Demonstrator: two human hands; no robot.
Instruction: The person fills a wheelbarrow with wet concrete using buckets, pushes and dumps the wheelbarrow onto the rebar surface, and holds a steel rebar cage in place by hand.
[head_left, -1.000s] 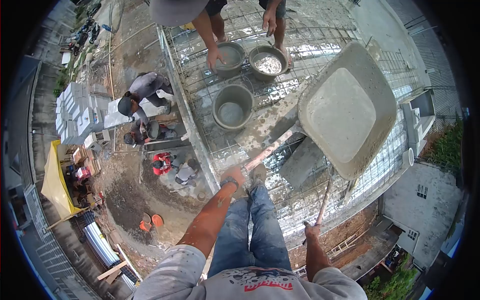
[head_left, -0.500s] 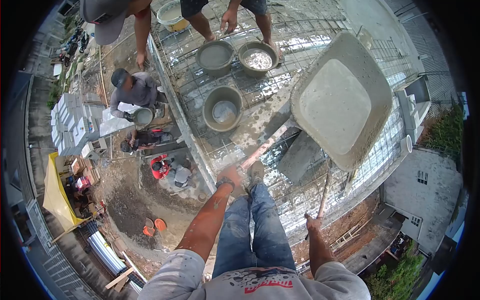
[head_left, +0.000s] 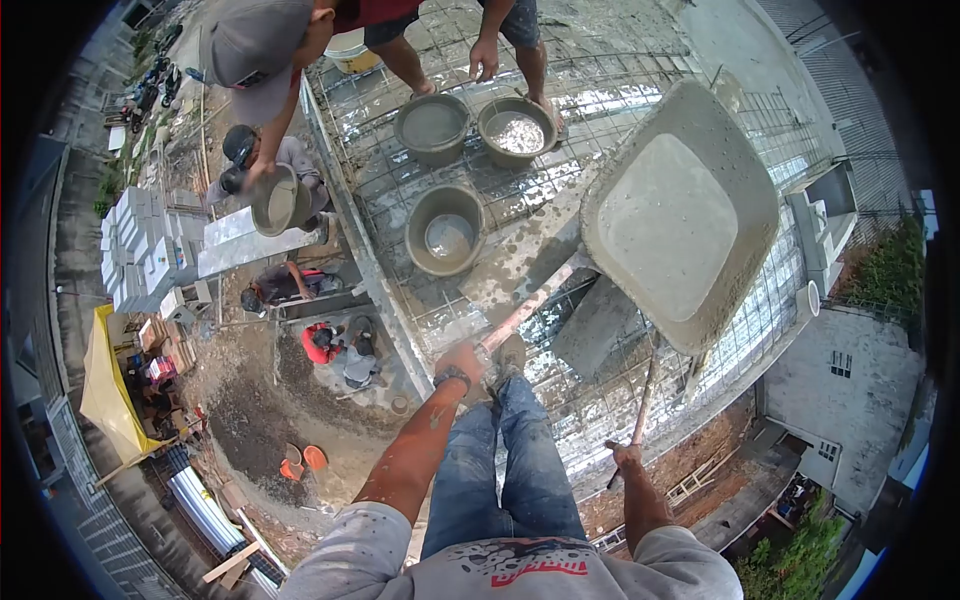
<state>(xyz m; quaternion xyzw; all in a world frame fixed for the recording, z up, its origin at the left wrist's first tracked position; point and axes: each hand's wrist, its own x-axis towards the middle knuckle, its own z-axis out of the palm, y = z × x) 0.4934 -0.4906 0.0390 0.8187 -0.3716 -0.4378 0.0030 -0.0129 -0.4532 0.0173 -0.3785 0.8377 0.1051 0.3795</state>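
Holding one long, pinkish, rod-shaped handle (head_left: 530, 305) in the fully curled left grip (head_left: 462, 362), and a second (head_left: 646, 390) in the likewise curled right grip (head_left: 626, 456). Bearing on both one grey, cement-coated, deep-trayed wheelbarrow (head_left: 752, 195), over steel-bar mesh (head_left: 610, 75). Facing three round, grey buckets (head_left: 432, 156) left of it, and a fourth (head_left: 262, 215) in one co-worker's hand (head_left: 262, 170).

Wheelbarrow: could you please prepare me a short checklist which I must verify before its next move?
1. Left hand on the left handle: ok, closed around it.
2. Right hand on the right handle: ok, holding it.
3. Wheelbarrow apart from the nearest bucket: ok, a gap shows between them.
4. Wheel on firm support: cannot tell, it is hidden.
5. Even surface around: probably not ok, rebar mesh lies exposed.
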